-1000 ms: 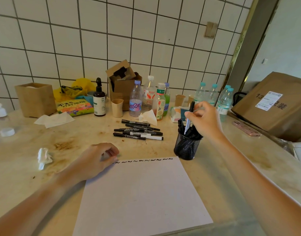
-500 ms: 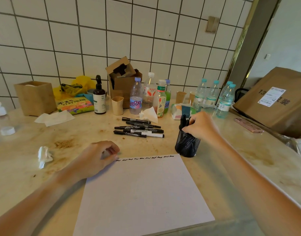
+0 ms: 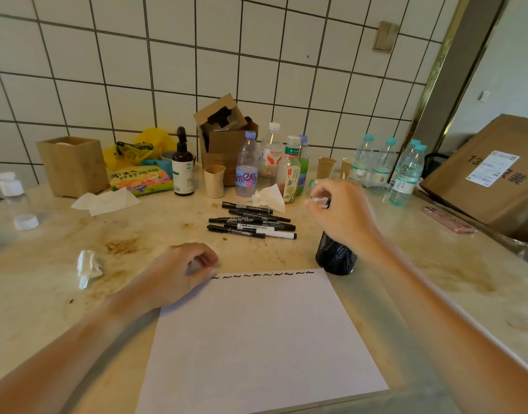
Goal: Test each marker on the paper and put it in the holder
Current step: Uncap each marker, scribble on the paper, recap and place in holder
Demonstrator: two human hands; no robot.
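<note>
A white sheet of paper (image 3: 256, 339) lies in front of me with a row of black squiggles along its top edge. My left hand (image 3: 179, 273) rests on the paper's top left corner, fingers loosely curled, holding nothing. The black mesh holder (image 3: 336, 258) stands at the paper's top right corner. My right hand (image 3: 343, 216) hovers just above it with curled fingers and hides its opening and the markers inside. A black marker end shows beside the fingertips. Several black markers (image 3: 252, 224) lie in a loose pile on the table left of the holder.
Bottles (image 3: 247, 168), paper cups (image 3: 214, 180), a dark pump bottle (image 3: 182, 168) and an opened cardboard box (image 3: 224, 135) line the tiled wall. Crumpled tissues (image 3: 88, 267) lie at the left. A pink phone (image 3: 449, 224) and a big carton (image 3: 496, 174) are at the right.
My right hand lowered a marker into the holder, then rose slightly and shifted left above it. My left hand stayed on the paper's corner.
</note>
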